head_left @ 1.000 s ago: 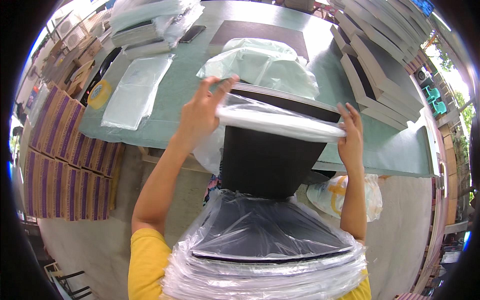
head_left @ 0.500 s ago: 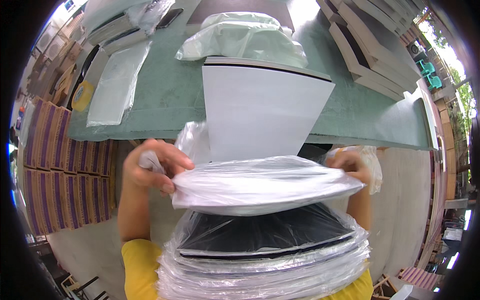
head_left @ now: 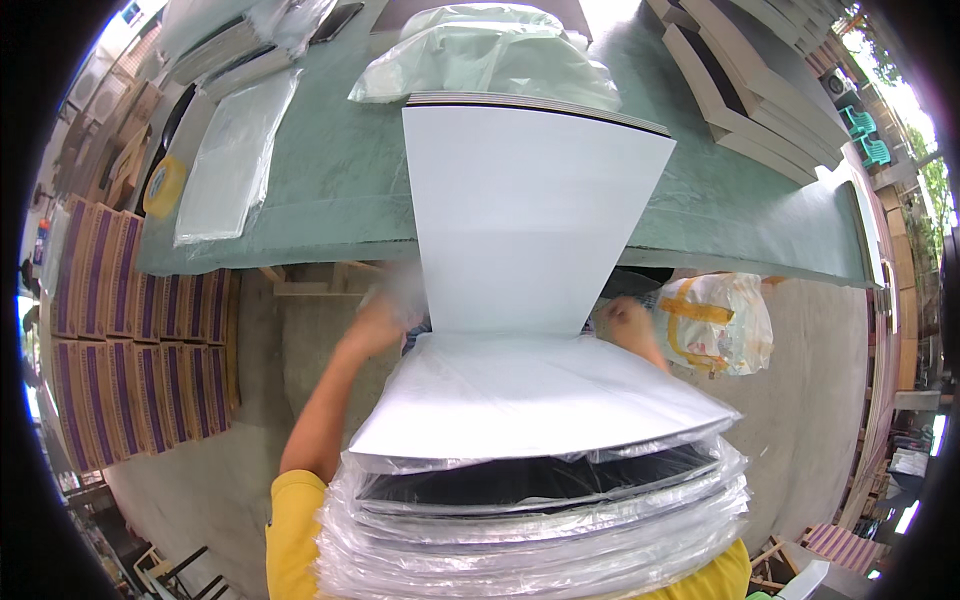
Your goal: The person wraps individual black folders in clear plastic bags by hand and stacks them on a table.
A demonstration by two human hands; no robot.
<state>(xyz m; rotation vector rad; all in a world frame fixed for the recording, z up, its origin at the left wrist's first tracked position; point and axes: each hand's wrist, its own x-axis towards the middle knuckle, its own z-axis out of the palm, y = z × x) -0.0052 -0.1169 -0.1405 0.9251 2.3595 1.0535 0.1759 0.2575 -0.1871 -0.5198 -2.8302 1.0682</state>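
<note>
Bare forearms here, both of them, no gloves, no watch, no bands in sight. The left hand [head_left: 375,325] comes up uncovered, a little blurred, fingers hard to make out. The right hand [head_left: 630,322] shows only its knuckles and a strip of bare wrist. Up the left arm, a short yellow sleeve [head_left: 292,530] ends above the elbow, plain cloth, no print visible. More of that yellow shirt [head_left: 722,582] peeks out low on the right.

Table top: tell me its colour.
Dull green, the table top, seen best in the head view.
</note>
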